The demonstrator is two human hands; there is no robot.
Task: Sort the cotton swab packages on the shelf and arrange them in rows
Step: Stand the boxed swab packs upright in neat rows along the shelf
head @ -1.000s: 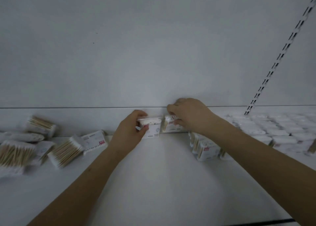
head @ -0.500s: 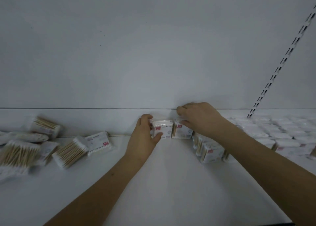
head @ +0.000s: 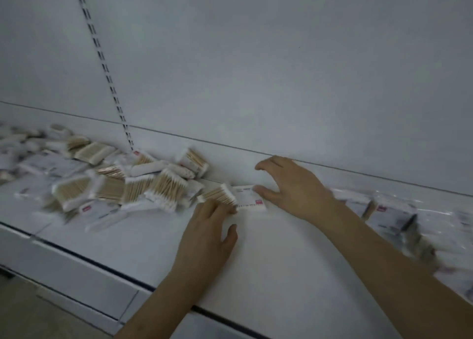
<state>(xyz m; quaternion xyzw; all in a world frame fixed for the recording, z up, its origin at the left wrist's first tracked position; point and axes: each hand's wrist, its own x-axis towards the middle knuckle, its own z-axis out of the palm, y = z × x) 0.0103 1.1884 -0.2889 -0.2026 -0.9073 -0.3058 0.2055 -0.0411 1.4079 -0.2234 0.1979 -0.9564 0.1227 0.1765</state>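
Observation:
A loose heap of cotton swab packages (head: 143,185), wooden sticks showing through clear wrap, lies on the white shelf (head: 276,256) at the left. My left hand (head: 207,231) lies flat on the shelf, its fingertips touching a swab package (head: 220,195) at the heap's right edge. Just to the right lies a white-labelled package (head: 249,199) flat on the shelf. My right hand (head: 291,187) hovers over it with fingers spread and the thumb against its right end. Upright packages (head: 389,210) stand in a blurred row at the right.
The shelf's white back panel (head: 281,82) rises right behind the packages. A slotted upright (head: 102,62) runs down it at the left. The shelf's front edge (head: 84,259) crosses the lower left, with floor below it.
The view has swung left, so the heap is now near the middle. Both hands have let go of the two upright packages at the back and moved left to packages lying by the heap.

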